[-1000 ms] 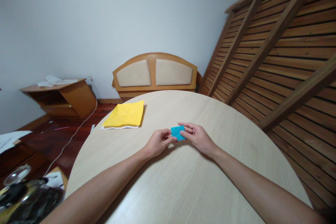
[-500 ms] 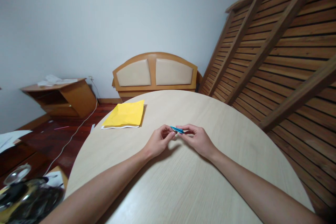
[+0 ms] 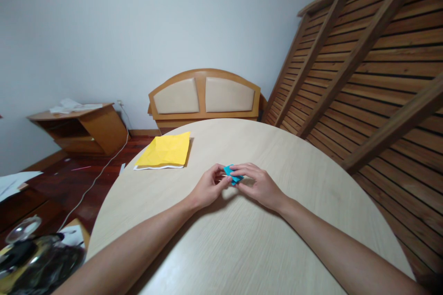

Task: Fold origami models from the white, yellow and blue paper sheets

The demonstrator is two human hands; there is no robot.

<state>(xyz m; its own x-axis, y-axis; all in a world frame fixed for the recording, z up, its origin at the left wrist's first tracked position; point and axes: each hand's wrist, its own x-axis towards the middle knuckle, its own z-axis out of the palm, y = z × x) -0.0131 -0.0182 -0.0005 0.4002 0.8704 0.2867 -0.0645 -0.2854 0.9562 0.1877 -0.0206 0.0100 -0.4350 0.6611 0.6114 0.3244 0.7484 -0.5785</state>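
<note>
Currently both hands pinch a small folded blue paper [image 3: 232, 174] just above the desk [image 3: 242, 239]: left hand [image 3: 208, 187] steadies one edge, right hand [image 3: 258, 183] shapes a fold. Next, the crease likely needs firm pressing.

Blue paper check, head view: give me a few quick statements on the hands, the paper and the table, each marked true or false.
1. Both hands pinch the small blue folded paper between them. True: the left hand and the right hand meet on it.
2. The blue paper lies flat and untouched on the round table. False: fingertips of both hands grip it.
3. A yellow sheet lies on the table's far left part, apart from the hands. True.
4. The yellow sheet is held in the left hand. False: no hand touches it.
5. A wooden headboard stands against the wall beyond the table. True.
</note>
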